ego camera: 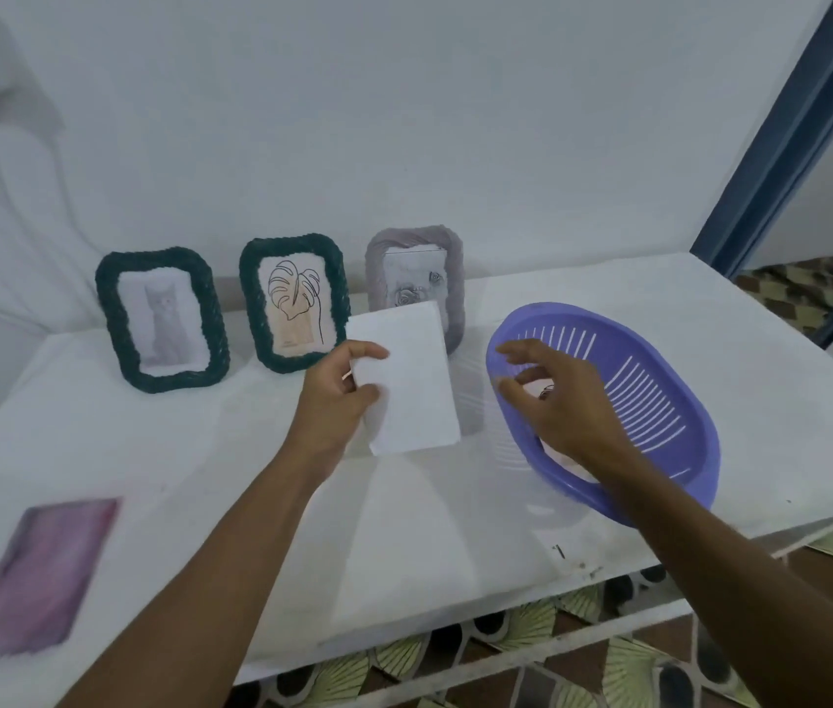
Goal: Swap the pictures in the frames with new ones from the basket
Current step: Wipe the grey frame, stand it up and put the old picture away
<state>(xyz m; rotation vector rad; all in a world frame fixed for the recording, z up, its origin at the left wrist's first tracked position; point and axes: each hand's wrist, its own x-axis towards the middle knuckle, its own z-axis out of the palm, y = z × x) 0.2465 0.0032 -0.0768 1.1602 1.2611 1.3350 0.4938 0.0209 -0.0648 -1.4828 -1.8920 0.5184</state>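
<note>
the counter [404, 544] carries a purple basket [708, 452] by its right edge and three frames [251, 304] along its back edge. the left hand [335, 406] grips a white picture [411, 385] with curled fingers, just before the grey frame [453, 298]; the right hand [559, 401] hovers over the basket, fingers loosely spread.

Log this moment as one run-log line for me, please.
left hand: holds white card | right hand: open, above purple basket | pink picture: flat on table, front left

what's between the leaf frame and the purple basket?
Head view: a white card pinched by the left hand, with the grey frame standing behind it.
</note>
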